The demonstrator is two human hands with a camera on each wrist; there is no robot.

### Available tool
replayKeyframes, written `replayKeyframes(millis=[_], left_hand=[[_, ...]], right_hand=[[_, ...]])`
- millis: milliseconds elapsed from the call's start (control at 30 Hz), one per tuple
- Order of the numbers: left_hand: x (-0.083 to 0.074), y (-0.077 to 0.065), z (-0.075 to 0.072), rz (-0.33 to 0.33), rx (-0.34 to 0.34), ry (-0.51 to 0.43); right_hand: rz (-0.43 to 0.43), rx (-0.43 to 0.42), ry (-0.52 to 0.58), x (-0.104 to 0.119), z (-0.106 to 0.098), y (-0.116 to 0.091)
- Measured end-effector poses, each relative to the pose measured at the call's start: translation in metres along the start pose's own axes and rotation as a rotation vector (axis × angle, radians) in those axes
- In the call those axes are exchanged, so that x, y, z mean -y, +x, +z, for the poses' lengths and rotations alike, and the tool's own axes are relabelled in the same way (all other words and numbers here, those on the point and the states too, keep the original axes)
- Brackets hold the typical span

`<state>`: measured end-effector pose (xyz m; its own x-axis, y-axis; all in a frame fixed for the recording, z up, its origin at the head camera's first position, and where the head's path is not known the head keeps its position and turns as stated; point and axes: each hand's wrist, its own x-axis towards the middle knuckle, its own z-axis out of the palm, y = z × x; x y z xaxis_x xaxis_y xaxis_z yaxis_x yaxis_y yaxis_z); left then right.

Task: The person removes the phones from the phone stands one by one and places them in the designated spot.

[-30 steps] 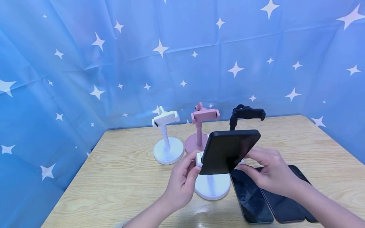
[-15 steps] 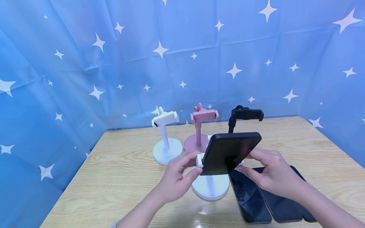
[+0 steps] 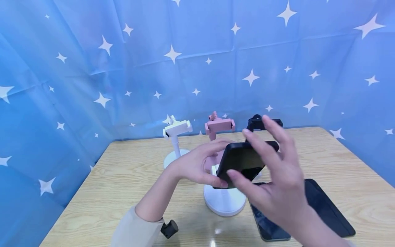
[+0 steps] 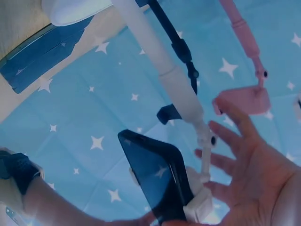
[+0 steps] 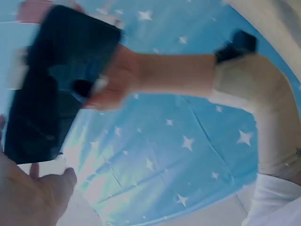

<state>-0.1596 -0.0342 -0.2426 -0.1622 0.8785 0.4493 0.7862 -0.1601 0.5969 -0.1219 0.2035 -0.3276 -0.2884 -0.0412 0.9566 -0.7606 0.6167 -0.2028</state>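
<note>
A black smartphone (image 3: 243, 161) sits tilted in the clamp of a white phone stand (image 3: 224, 202), one white clamp end showing at its left side. My left hand (image 3: 197, 164) is at that side, thumb on the phone's lower left corner and fingers reaching behind it. In the left wrist view these fingers spread near the joint of the white stand (image 4: 181, 94). My right hand (image 3: 280, 181) is in front of the phone's right part with fingers spread, blurred and partly hiding the screen. From the right wrist view its thumb lies close by the phone's end (image 5: 61, 80).
Behind stand another white phone stand (image 3: 177, 128), a pink stand (image 3: 220, 126) and a black stand (image 3: 257, 123), partly hidden. Dark phones (image 3: 328, 209) lie on the wooden table (image 3: 117, 181) at the right, under my right arm. A blue star-patterned curtain (image 3: 148, 68) hangs behind.
My right hand has left the clamp's right side and risen in front of the phone, fingers spreading. My left hand has moved up and further behind the phone, its thumb shifting onto the lower corner.
</note>
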Motion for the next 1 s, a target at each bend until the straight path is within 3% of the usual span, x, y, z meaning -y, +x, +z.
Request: replayKeyframes(millis=[167,233,333,633,1000], left_hand=[[0.011,0.001,0.004,-0.005,0.036,-0.219],[0.013,0.000,0.005,-0.011,0.026,-0.256],[0.015,-0.001,0.006,-0.002,0.015,-0.267],[0.019,0.001,0.004,0.069,-0.007,-0.098],[0.022,0.004,0.001,0.071,0.037,-0.226]], right_hand=[[-0.014,0.006,-0.183,0.084,0.016,0.039],[-0.024,-0.025,-0.219,0.110,0.019,0.056],[-0.031,-0.072,-0.269,0.131,0.022,0.072],[-0.056,-0.112,-0.376,0.120,0.029,0.069],[-0.072,-0.157,-0.321,0.129,0.032,0.082]])
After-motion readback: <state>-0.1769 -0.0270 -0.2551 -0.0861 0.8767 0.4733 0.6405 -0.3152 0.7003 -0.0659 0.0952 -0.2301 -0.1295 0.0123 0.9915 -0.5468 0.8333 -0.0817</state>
